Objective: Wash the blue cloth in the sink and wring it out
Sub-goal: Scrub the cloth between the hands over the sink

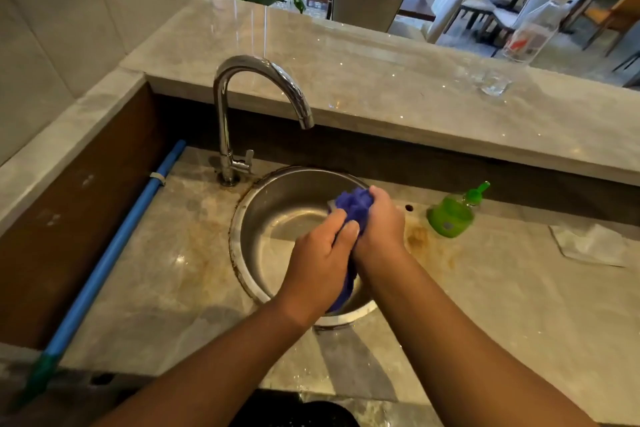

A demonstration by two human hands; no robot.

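**Operator:** Where did I have the cloth?

**Observer:** You held the cloth bunched between both hands over the sink, a little right of the bowl's middle. Your left hand curled round its near part with the thumb pressed on top. Your right hand clenched the far part, and a blue wad bulged out past the fingers. A tail of it hung down between your wrists toward the near rim.

**Operator:** How far along was I?

**Observer:** I'd judge you were wringing it, or rubbing the cloth against itself; the two look alike here. No stream showed under the tap, so the wetting was probably done. As I read it, what was left was a full squeeze-out.

**Operator:** What couldn't you make out?

**Observer:** I couldn't tell whether the cloth was wet or dripping, whether your hands were twisting, or whether the bowl held water. Your hands covered much of the bowl, and no drain showed. The tap's lever was too small to read. The green bottle stood on the counter right of the sink, apart from your hands, but I couldn't say whether anything from it had gone on the cloth. The bottom edge cut off your forearms.
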